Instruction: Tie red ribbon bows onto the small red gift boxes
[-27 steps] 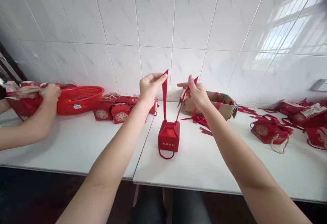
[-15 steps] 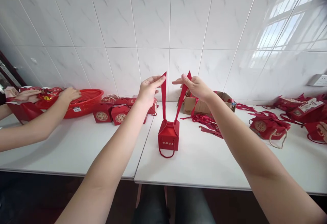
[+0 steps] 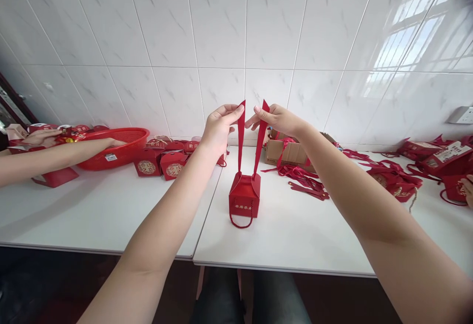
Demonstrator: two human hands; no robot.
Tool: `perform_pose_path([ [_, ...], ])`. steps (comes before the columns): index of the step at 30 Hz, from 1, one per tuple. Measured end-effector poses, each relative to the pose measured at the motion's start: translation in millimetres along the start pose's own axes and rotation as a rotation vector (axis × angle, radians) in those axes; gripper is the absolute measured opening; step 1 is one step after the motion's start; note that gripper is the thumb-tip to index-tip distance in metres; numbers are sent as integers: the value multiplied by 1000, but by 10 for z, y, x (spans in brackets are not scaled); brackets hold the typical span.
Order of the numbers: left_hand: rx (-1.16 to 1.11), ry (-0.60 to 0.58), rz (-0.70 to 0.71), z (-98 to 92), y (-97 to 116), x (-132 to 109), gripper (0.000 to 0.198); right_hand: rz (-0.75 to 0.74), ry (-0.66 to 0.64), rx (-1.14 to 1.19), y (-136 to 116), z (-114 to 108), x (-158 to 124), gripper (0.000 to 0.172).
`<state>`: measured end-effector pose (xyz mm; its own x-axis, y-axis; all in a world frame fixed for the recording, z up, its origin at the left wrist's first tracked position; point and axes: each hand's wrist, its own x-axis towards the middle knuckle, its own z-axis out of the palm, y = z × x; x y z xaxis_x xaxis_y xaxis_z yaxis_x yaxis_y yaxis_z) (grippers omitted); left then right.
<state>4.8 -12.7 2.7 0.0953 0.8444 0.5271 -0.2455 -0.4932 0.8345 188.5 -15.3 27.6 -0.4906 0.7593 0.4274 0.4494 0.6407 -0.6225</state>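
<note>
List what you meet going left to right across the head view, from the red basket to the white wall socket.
Red basket, cluster of red boxes, small red box with raised ribbon ends, cardboard box, rope-handled red box, white wall socket.

white tables [image 3: 121, 218], glossy tiled wall [image 3: 221, 23]

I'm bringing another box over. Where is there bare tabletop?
Bare patches: the left table, between the red basket and the front edge; the right table, before the small red box. Crowded: the wall side, with patterned boxes, loose ribbons and a cardboard box.
</note>
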Motion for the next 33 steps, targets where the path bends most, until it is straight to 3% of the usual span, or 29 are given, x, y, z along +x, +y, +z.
perform_pose_path([
  [8,31,10,15,-3,-11,16,23,1,-23,-6,-13,-44,4,61],
  [15,31,-58,29,7,-57,64,23,-1,-45,-21,-40,-61,-52,64],
  [22,60,-196,85,130,-3,93,20,-9,45,-19,1,-59,-21,59],
  [29,71,-236,96,188,14,109,20,22,127,41,-23,-27,-75,55],
  [33,111,-242,139,198,6,117,22,8,100,65,-85,19,-141,63],
])
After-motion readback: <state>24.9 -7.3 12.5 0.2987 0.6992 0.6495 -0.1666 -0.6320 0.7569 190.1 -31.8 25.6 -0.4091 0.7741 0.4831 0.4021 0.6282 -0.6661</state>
